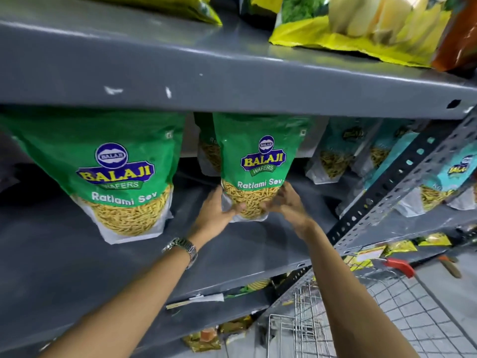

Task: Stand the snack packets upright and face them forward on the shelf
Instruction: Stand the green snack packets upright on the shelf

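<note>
Two green Ratlami Sev packets stand upright, label forward, on the grey metal shelf (77,254). The large near packet (113,174) is at the left. The second green packet (255,164) stands mid-shelf, and both my hands grip its lower corners. My left hand (215,211), with a wristwatch, holds its bottom left corner, thumb on the front. My right hand (286,202) cups the bottom right corner. Another green packet (209,146) stands partly hidden behind it.
Teal packets (333,153) stand further right on the same shelf, past a perforated grey upright (402,182). The shelf above (232,81) carries yellow and green bags (361,29). A wire trolley (387,319) with a red handle sits at lower right; lower shelves hold small packets.
</note>
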